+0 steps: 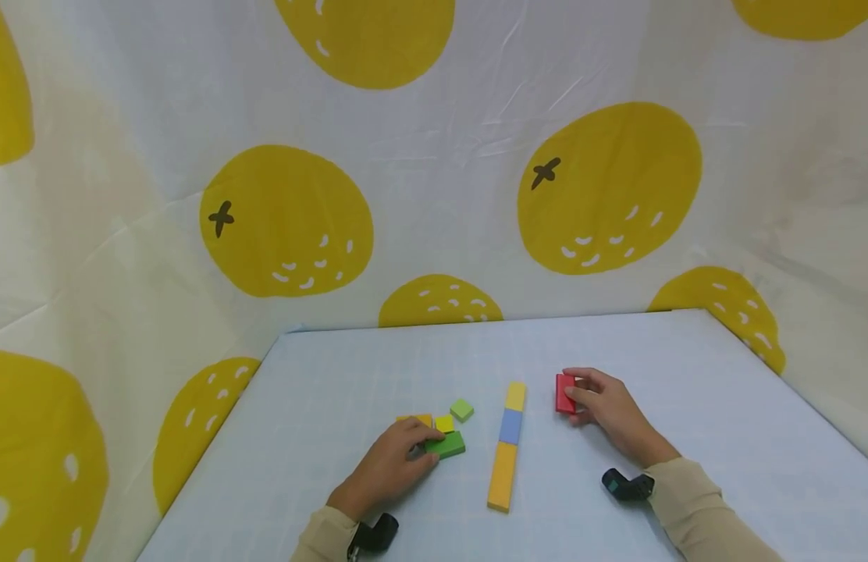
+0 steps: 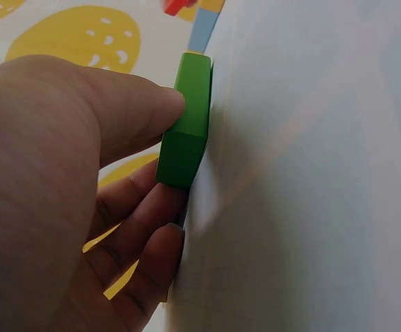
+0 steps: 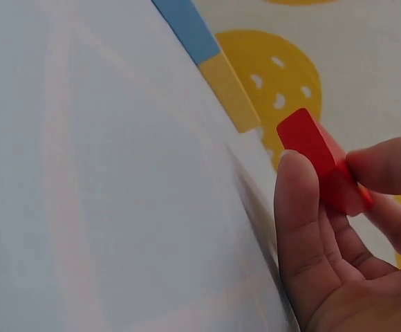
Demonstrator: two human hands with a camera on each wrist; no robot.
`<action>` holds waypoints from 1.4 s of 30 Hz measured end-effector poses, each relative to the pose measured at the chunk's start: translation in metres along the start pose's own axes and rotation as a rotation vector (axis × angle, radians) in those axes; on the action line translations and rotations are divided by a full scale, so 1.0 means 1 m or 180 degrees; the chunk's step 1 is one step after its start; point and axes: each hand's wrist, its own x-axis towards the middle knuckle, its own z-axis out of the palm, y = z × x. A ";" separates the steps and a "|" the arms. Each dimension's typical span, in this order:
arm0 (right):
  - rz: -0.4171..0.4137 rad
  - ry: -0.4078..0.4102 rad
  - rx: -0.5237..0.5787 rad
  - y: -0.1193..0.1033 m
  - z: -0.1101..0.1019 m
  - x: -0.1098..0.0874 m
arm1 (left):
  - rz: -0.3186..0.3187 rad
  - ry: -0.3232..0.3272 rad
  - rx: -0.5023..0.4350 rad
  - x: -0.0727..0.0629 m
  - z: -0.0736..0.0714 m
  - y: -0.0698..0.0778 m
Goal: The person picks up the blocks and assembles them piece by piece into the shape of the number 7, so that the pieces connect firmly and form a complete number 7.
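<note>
Nearest, on the near side of the blue block (image 1: 510, 427), are two beige sleeves (image 1: 711, 507), with a black wrist camera (image 1: 627, 485) by each cuff. Directly on the near side of the blue block, end to end with it, lies a long orange block (image 1: 502, 478).

To the left of the blue block and slightly nearer, the left hand (image 1: 388, 466) pinches a green block (image 1: 448, 446) between thumb and fingers; whether it is lifted or touching the table I cannot tell. Farther left, partly hidden by that hand, is another orange piece (image 1: 424, 419). Beside it sits a small bright yellow block (image 1: 444, 424), and just beyond that one a light green block (image 1: 462, 410), both left of the blue block.

Right of the blue block and well apart from it, the right hand (image 1: 606, 406) grips a red block (image 1: 564, 393), held off the table (image 1: 378, 355). A pale yellow block (image 1: 516, 396) adjoins the blue block's far end. Farthest beyond the blue block hangs a white cloth (image 1: 441, 203) printed with yellow fruit shapes.
</note>
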 end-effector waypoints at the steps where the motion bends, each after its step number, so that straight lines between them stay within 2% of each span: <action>1: -0.0001 -0.0002 0.0010 -0.001 0.000 0.001 | -0.0014 -0.0006 -0.0006 0.000 0.000 0.000; 20: 0.0132 0.0023 0.0217 -0.006 0.011 0.015 | -0.0156 -0.0076 -0.0028 0.001 0.000 0.000; 28: 0.0184 0.0189 0.0329 -0.007 0.019 0.023 | -0.0120 -0.0066 -0.0056 0.000 0.001 0.000; 42: 0.0175 0.0224 0.0251 -0.016 0.029 0.040 | -0.0199 -0.0078 -0.0037 0.001 0.002 -0.001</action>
